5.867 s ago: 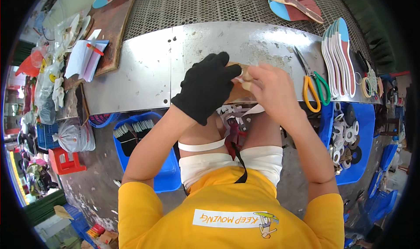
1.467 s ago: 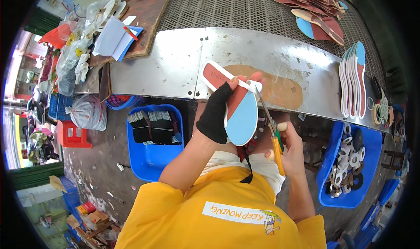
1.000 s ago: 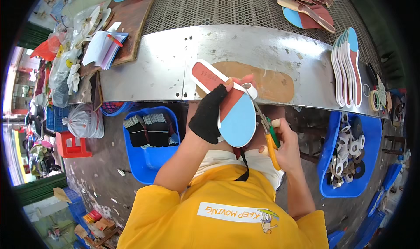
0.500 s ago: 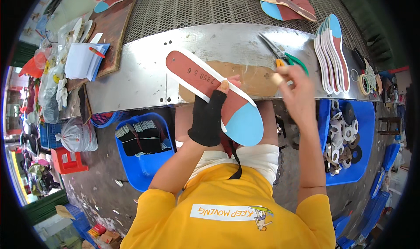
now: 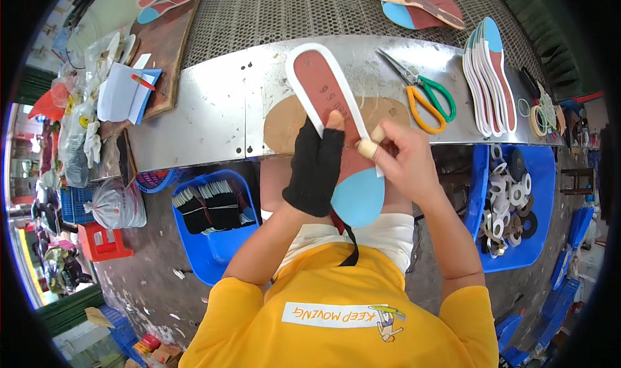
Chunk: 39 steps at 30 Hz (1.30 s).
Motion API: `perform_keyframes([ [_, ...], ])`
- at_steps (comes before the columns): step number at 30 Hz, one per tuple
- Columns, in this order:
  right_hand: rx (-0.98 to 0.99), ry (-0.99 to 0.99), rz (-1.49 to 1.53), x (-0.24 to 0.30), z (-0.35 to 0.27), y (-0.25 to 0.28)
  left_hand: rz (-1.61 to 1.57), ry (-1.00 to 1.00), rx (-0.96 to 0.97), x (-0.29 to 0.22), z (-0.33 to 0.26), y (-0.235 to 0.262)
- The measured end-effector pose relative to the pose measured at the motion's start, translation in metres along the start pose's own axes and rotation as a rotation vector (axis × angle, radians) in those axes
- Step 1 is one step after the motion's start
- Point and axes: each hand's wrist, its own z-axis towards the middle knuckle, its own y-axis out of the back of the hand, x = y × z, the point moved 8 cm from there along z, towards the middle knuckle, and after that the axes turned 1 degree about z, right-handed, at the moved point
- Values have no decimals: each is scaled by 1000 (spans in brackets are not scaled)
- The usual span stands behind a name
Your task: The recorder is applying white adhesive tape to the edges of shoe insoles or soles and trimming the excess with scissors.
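Over the bench's front edge I hold an insole (image 5: 358,196), reddish brown with a light blue end and a white strip (image 5: 314,50) along its edge. My left hand (image 5: 315,167), in a black fingerless glove, is closed round its middle, thumb on top. My right hand (image 5: 404,158) is bare, with pale wraps on its fingertips. Its thumb and finger pinch the white strip at the insole's right side, near the blue part. Scissors (image 5: 414,79) with one green and one orange handle lie on the metal bench, beyond my right hand.
A brown flat sheet (image 5: 278,125) lies on the bench (image 5: 213,103) under the insole. White-edged insoles (image 5: 479,83) stand in a row at the right. Blue bins hold rolls of tape (image 5: 511,196) and bundled dark pieces (image 5: 213,206) below. More insoles (image 5: 407,15) lie on the mesh behind.
The insole has turned more upright, its brown end swinging right and away from me. My right hand has come down and left from above the scissors to the insole's edge.
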Motion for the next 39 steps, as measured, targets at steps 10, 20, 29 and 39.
perform_keyframes([
  [10, -168, 164, 22, 19, 48, 29, 473, -122, 321, -7, -25, -18],
  [20, 79, 76, -198, 46, 47, 15, 469, -202, 440, -11, -21, -18],
  [29, 263, 186, 695, 33, 51, 13, -83, 115, 875, 32, -24, -40],
  [39, 44, -205, 555, -10, 22, 3, -186, 157, 200, -1, -1, -5],
])
